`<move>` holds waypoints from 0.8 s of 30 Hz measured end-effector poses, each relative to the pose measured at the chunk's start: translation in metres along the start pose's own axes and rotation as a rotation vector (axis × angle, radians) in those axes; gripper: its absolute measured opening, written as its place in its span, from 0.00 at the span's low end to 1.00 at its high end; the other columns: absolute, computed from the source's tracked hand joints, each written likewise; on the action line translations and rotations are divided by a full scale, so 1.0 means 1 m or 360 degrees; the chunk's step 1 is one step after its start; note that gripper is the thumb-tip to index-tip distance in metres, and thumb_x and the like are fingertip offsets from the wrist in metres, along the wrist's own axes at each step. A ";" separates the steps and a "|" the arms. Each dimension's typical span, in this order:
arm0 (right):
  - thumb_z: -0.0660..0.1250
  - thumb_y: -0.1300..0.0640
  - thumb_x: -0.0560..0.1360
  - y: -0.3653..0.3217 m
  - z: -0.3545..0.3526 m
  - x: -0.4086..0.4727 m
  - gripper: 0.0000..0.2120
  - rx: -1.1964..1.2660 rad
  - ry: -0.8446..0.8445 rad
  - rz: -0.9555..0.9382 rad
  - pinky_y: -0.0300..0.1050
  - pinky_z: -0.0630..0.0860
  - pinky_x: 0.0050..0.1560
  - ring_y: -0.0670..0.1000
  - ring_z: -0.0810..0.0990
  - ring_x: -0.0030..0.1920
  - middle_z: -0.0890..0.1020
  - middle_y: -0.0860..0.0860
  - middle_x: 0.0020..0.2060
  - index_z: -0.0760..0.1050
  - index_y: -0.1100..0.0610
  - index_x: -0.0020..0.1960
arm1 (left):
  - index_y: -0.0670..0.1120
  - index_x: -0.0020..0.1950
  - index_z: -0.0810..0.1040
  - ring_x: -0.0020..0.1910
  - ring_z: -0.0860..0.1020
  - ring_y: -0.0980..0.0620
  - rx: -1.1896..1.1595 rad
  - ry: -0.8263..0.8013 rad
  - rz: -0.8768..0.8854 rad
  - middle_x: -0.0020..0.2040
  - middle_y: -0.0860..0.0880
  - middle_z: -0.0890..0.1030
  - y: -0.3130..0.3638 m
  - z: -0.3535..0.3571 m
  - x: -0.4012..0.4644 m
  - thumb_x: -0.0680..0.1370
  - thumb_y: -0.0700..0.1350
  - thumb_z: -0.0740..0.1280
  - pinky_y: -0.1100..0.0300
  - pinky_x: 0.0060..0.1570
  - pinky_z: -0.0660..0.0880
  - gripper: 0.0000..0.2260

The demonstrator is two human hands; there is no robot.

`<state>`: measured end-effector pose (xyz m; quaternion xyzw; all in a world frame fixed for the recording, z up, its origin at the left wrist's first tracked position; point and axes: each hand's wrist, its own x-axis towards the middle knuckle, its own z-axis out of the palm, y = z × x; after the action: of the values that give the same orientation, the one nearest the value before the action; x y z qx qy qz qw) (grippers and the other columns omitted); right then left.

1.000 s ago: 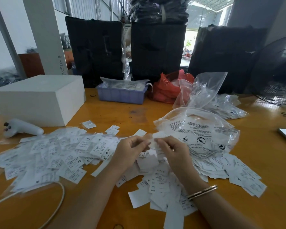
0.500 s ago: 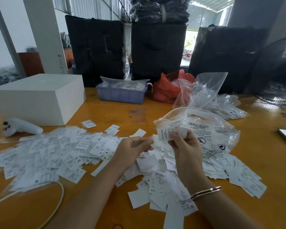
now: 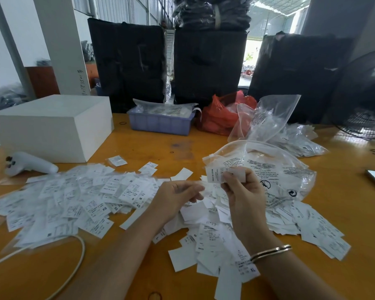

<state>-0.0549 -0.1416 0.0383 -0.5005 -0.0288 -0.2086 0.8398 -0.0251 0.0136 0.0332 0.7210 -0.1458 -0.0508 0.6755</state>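
Several white printed size labels lie in a loose pile (image 3: 91, 198) across the orange table (image 3: 152, 148), with more under my wrists. My right hand (image 3: 243, 191) is raised above the pile and pinches a small bunch of labels (image 3: 217, 174) between thumb and fingers. My left hand (image 3: 178, 195) hovers just left of it, fingers curled over the pile; whether they hold a label I cannot tell. A clear printed plastic bag (image 3: 275, 176) lies right behind my right hand.
A white box (image 3: 52, 126) and a white handheld controller (image 3: 28, 164) sit at the left, a white cable (image 3: 74, 267) near the front edge. A blue tray (image 3: 160, 123), a red bag (image 3: 221, 118), more clear bags (image 3: 294, 137) and black bundles (image 3: 208, 68) stand behind.
My right hand has lifted off the pile with a few labels pinched and now holds them up. My left hand stayed low beside it.
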 end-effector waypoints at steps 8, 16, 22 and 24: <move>0.68 0.66 0.72 0.005 0.000 0.000 0.10 -0.0169 -0.0085 -0.0020 0.37 0.76 0.42 0.46 0.80 0.41 0.81 0.48 0.37 0.78 0.52 0.37 | 0.49 0.43 0.85 0.35 0.80 0.59 -0.0166 0.0005 -0.0057 0.37 0.50 0.85 0.004 0.001 -0.001 0.68 0.53 0.69 0.70 0.40 0.77 0.10; 0.69 0.63 0.71 0.001 -0.002 0.002 0.05 0.0056 0.0001 0.0016 0.43 0.78 0.48 0.51 0.80 0.45 0.81 0.51 0.40 0.76 0.55 0.40 | 0.50 0.43 0.85 0.36 0.81 0.58 -0.0140 -0.0003 -0.0049 0.38 0.50 0.85 0.003 0.000 -0.002 0.67 0.55 0.69 0.69 0.42 0.77 0.12; 0.71 0.57 0.67 0.002 0.000 -0.001 0.03 -0.0042 -0.0122 -0.0035 0.37 0.76 0.40 0.47 0.79 0.39 0.80 0.49 0.36 0.77 0.52 0.37 | 0.53 0.40 0.86 0.37 0.81 0.58 -0.0132 -0.0027 -0.0053 0.38 0.50 0.85 0.003 0.000 -0.002 0.66 0.57 0.69 0.69 0.43 0.77 0.10; 0.71 0.59 0.68 0.003 0.000 -0.001 0.03 -0.0099 -0.0138 -0.0058 0.37 0.76 0.41 0.47 0.79 0.39 0.79 0.49 0.36 0.77 0.53 0.38 | 0.53 0.40 0.86 0.37 0.81 0.58 -0.0128 -0.0046 -0.0055 0.39 0.50 0.85 0.004 -0.001 -0.003 0.66 0.58 0.69 0.69 0.43 0.78 0.11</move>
<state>-0.0550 -0.1404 0.0354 -0.5342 -0.0679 -0.2027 0.8179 -0.0280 0.0148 0.0364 0.6948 -0.1408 -0.0787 0.7008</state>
